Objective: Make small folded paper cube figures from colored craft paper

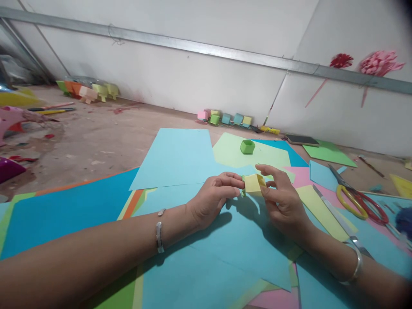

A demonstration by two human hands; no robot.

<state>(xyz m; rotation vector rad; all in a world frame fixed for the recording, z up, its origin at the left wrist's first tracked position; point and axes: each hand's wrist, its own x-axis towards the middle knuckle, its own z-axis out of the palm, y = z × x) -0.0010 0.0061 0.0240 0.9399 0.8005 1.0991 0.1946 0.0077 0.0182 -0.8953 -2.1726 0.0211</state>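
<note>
Between my two hands, above light blue paper (206, 240), is a small yellow paper box (252, 184) with green paper pieces on its left side. My left hand (217, 193) has its fingers closed on the box's left end, at the green part. The thumb and fingers of my right hand (281, 197) hold the right side of the box, where it looks open. Beyond my hands a green paper ring-like box (247, 146) sits on a pale green sheet (228, 150).
Scissors (352, 197) and a knife (334, 210) lie at the right on paper sheets. Small paper boxes (226, 118) line the wall; more (100, 91) stand at the back left. A pink glue gun (19, 116) is at the left edge.
</note>
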